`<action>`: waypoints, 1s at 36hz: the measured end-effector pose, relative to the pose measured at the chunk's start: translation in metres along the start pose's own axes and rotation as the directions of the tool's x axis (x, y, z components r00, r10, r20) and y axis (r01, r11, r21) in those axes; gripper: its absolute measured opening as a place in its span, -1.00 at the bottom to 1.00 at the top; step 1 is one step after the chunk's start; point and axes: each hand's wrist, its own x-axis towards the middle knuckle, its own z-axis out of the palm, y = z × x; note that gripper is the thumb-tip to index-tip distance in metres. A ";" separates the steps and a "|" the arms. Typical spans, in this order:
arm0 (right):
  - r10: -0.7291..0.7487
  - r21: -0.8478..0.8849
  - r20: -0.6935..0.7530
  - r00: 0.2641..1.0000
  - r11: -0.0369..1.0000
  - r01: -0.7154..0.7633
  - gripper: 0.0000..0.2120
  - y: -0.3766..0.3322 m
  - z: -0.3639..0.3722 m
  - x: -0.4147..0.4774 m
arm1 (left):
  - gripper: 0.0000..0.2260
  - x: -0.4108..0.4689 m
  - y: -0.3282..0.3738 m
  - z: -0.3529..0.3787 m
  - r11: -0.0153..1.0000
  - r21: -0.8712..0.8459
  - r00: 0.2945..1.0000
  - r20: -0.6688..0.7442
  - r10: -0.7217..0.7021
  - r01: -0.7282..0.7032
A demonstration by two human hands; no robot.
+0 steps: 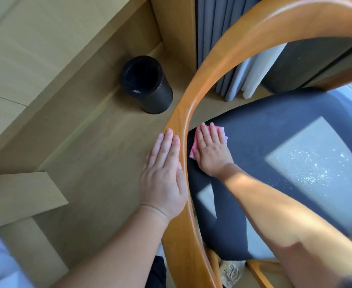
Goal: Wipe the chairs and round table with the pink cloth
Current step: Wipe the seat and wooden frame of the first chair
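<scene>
Now, pink cloth (192, 152): flat on the chair seat (275, 142) near its left edge, under the right hand (210, 150).
Right hand: fingers straight and close together, pressing the cloth down.
Left hand (164, 175): flat along the wooden rail (191, 96), fingers together, gripping nothing.
Slip risk: nothing pinches the cloth, so it may bunch or slide out.
Mess risk: pale specks (308, 169) on the sunlit patch could be swept off the seat's edge.
</scene>
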 end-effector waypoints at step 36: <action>-0.148 0.115 0.023 0.989 0.983 0.144 -0.43 -0.041 0.039 -0.111 | -0.48 0.000 -0.002 0.002 0.986 0.128 0.995 0.018 0.102 -0.103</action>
